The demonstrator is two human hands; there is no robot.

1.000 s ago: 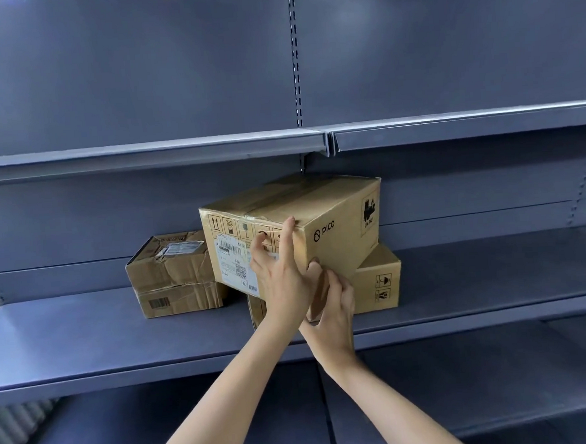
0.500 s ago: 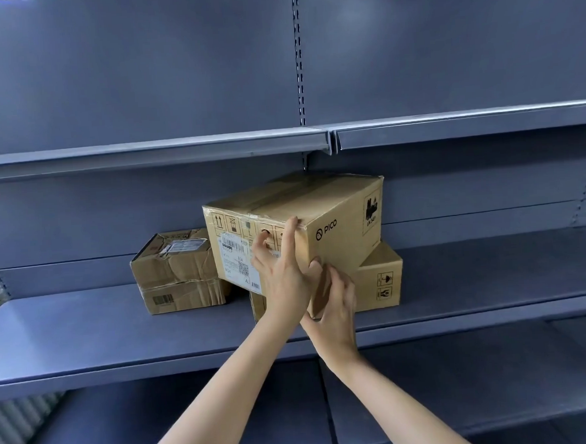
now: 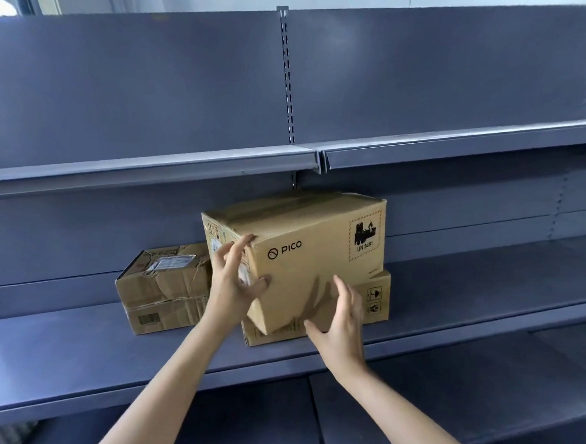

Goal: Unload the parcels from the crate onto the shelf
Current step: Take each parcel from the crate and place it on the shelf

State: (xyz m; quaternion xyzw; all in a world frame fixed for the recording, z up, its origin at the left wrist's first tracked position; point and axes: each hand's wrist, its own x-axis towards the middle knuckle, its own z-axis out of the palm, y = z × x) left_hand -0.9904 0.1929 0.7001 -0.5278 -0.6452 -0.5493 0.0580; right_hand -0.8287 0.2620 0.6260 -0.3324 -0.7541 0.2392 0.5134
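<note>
Your left hand [image 3: 232, 287] presses spread fingers on the PICO box's [image 3: 307, 255] near corner; your right hand [image 3: 340, 322] is spread open at its lower front. It sits askew atop a flat box [image 3: 375, 299] on the shelf [image 3: 87, 358], a crumpled box [image 3: 165, 291] left of your hands.

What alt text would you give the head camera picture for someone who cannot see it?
Two bare hands steady a PICO cardboard box stacked askew on a flatter box on a grey metal shelf. The left hand touches its near corner with spread fingers; the right hand is open by its front face. A crumpled box sits to the left.
</note>
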